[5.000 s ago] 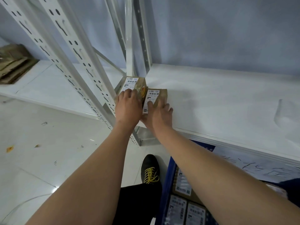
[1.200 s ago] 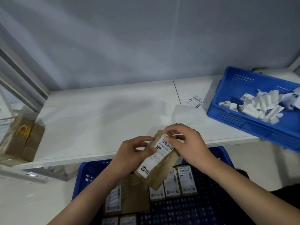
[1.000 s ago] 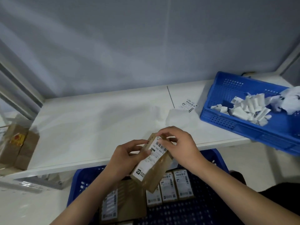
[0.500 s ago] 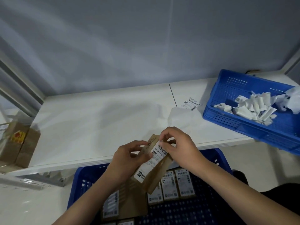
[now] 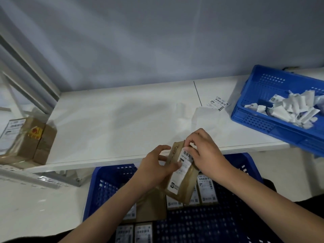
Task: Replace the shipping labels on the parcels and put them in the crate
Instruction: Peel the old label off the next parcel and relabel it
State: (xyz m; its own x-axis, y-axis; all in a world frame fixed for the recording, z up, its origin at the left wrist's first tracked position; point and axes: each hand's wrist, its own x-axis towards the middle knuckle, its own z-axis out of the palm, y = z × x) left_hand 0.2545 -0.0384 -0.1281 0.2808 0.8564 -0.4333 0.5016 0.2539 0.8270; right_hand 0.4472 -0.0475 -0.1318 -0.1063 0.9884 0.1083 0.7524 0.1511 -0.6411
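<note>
I hold a small brown parcel (image 5: 185,189) above the front edge of the white shelf (image 5: 114,123). My left hand (image 5: 156,170) grips its left side. My right hand (image 5: 203,151) pinches the top edge of the white shipping label (image 5: 180,174), which is partly lifted off the parcel and bares handwriting on the brown paper. Below my hands a blue crate (image 5: 105,186) on the floor holds several labelled parcels (image 5: 206,190).
Two more brown parcels (image 5: 29,141) stand at the shelf's left end by the white rack posts. A loose label (image 5: 218,102) and a white backing sheet (image 5: 205,114) lie on the shelf. A blue tray (image 5: 259,120) of crumpled label scraps sits at the right.
Five seconds ago both hands were on the two parcels at the shelf corner. Since one second ago my right hand has peeled the label's top edge down, exposing the brown paper.
</note>
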